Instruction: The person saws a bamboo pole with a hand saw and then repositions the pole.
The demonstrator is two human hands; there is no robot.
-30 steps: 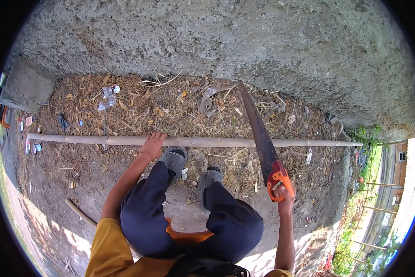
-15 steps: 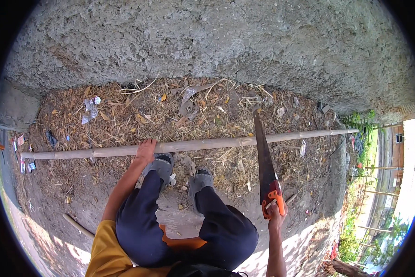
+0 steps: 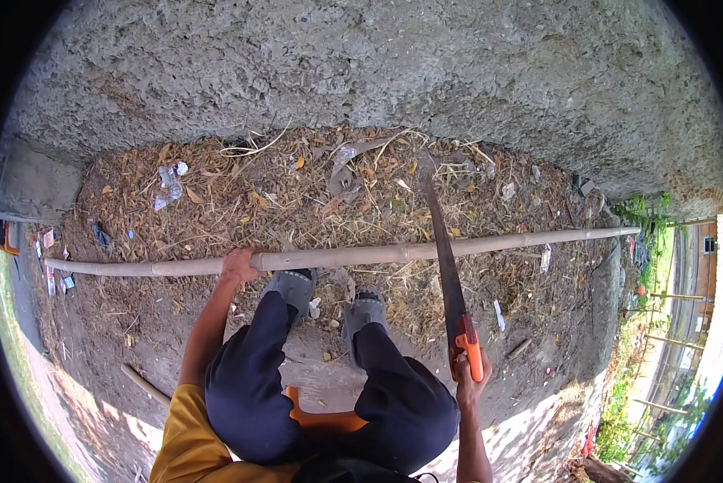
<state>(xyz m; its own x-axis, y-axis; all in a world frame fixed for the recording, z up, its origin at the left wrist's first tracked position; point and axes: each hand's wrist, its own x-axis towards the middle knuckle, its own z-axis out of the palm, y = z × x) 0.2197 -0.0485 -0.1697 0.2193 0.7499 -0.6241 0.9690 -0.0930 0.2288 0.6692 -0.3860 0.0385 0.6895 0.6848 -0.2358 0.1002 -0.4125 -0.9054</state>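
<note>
A long, pale bamboo pole [image 3: 337, 257] lies crosswise in front of my feet, running nearly the full width of the view. My left hand [image 3: 239, 266] grips it left of my left shoe, fingers over its top beside a node. In my right hand [image 3: 468, 380] is a handsaw [image 3: 448, 282], held by its orange and red handle. The dark blade points away from me and crosses over the pole right of my feet. From this angle I cannot tell whether the blade touches the bamboo.
A rough concrete wall [image 3: 361, 64] rises beyond the pole. Dry straw, leaves and plastic scraps [image 3: 168, 189] litter the ground. My grey shoes [image 3: 365, 310] stand close behind the pole, and an orange seat [image 3: 329, 420] shows between my legs. A short stick [image 3: 146, 383] lies at left.
My left hand has moved left, and the pole appears to have slid left with it. The saw has turned in my right hand, its tip swinging a little left. The view has shifted slightly.
</note>
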